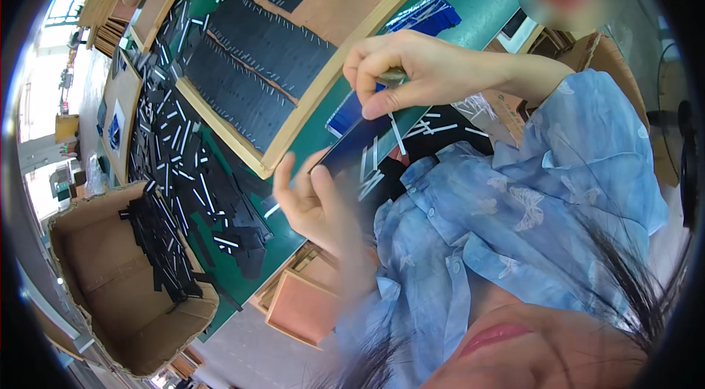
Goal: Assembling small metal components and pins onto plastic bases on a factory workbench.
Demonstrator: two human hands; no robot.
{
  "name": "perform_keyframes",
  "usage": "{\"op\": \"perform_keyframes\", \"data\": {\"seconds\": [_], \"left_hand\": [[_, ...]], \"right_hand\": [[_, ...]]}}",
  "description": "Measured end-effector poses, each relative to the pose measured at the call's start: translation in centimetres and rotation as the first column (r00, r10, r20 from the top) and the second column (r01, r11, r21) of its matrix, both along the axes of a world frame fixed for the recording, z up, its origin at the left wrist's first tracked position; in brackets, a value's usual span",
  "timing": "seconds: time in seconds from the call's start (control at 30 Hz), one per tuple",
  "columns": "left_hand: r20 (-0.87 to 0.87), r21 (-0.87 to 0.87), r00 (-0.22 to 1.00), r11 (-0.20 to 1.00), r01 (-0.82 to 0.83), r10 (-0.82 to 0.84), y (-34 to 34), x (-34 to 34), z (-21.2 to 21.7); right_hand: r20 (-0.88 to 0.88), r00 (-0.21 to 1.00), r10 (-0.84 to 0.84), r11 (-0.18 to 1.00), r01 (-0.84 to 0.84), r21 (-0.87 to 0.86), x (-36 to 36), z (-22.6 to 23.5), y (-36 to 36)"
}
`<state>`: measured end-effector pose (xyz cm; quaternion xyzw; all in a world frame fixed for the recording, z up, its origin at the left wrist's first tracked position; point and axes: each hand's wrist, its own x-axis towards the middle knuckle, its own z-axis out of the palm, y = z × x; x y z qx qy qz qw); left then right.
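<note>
A dark, flat, glossy strip [352,143] stretches between my two hands above the green table's near edge. My left hand [316,202] pinches its lower end between thumb and fingers. At the upper end my right hand [396,69] is closed on it, fingers bent and thumb pressed down. A small greenish thing [393,77] shows within the right hand's fingers; its kind I cannot make out. Just below that hand a thin white stick [397,132] points downward. Behind the strip lies a blue container [344,111], partly hidden.
A wood-framed board [308,121] carries black sheets [257,58] with rows of small pale pieces. Left of it spreads a heap of black and white strips [176,139]. A cardboard box [95,271] stands at the lower left. Another blue container [429,16] sits beyond my right hand.
</note>
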<state>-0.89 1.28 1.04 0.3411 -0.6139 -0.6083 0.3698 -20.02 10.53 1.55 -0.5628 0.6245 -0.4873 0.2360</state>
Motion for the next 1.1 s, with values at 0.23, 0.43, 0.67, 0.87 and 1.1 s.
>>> {"op": "perform_keyframes", "data": {"seconds": [0.23,0.43,0.67,0.87,1.1], "left_hand": [[-0.173,0.315,0.94,0.888,0.335,-0.293,-3.2,-0.6,0.1],[-0.349,0.526,0.87,0.696,0.489,-0.347,-2.6,-3.3,-1.2],[-0.275,0.278,0.914,0.886,0.372,-0.297,-1.7,-2.0,-2.0],[-0.125,0.118,0.976,0.974,0.193,-0.178,-1.3,-1.2,-2.8],[-0.13,0.157,0.98,0.972,0.172,-0.153,-1.2,-0.9,-3.0]], "right_hand": [[0.333,0.941,0.062,0.995,-0.033,-0.093,-1.5,0.2,0.8],[0.121,0.967,0.223,0.952,-0.189,-0.241,-1.6,0.2,-1.7],[-0.697,0.698,-0.165,0.937,0.331,0.109,-15.7,-3.3,-8.3],[-0.674,0.725,-0.143,0.947,0.297,0.119,-18.0,-5.4,-9.5],[-0.706,0.697,-0.126,0.96,0.265,0.091,-17.9,-5.5,-10.3]]}}
